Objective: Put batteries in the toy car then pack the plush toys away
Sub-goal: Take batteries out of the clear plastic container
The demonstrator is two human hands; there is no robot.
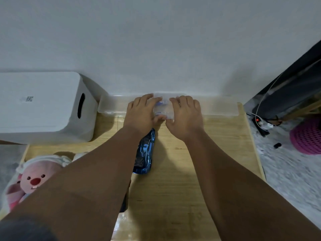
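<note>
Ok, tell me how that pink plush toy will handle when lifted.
The pink plush toy looks soft and stuffed, so it will probably sag and squash when gripped. Likely light for its bulk; the fuzzy fabric should not slip.

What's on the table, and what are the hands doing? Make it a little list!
case: small, clear, blue bits inside, at the long box by the wall
left hand: grips the case, fingers on top
right hand: grips the case too
car: blue, on the table, partly under the left arm
plush: pink, near left
bin: white, far left
</note>
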